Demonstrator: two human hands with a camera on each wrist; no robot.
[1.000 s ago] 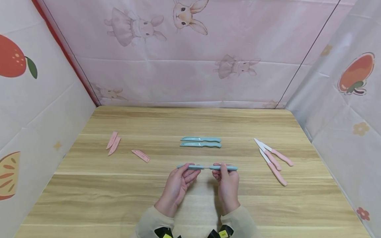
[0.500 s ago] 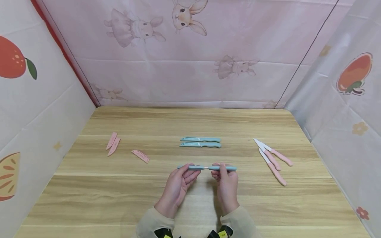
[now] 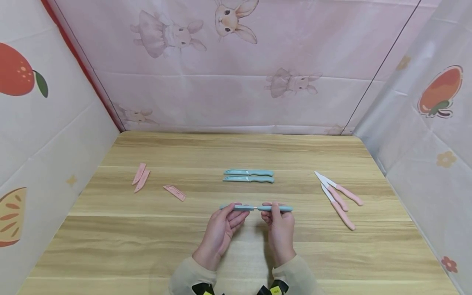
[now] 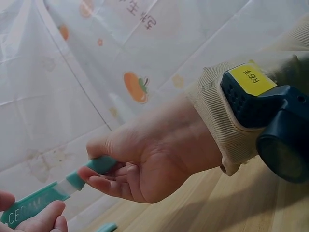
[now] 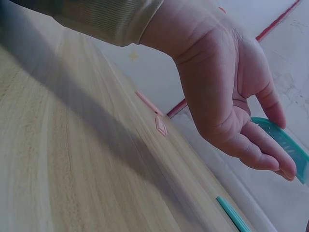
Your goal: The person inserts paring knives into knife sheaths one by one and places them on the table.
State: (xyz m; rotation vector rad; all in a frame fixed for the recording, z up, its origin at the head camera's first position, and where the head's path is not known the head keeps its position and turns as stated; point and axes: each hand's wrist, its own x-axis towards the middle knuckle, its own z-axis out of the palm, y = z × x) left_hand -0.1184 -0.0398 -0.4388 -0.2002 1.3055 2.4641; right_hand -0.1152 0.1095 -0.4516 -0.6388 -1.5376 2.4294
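My left hand pinches a teal knife sheath between thumb and fingers. In my right hand is the teal handle of a paring knife, gripped with the thumb on top. The knife points left, its blade mostly inside the sheath. A short stretch of pale blade shows between sheath and handle in the left wrist view. Lettering marks the sheath's side there. Both parts are held level and in line, above the wooden table.
Two sheathed teal knives lie side by side beyond my hands. To the right are three bare pink-handled knives with white blades, partly overlapping. Three pink sheaths lie to the left. Printed cloth walls stand around the table.
My right hand has shifted slightly left with the knife, and the strip of bare blade has become shorter. My left hand stays nearly still with the sheath.
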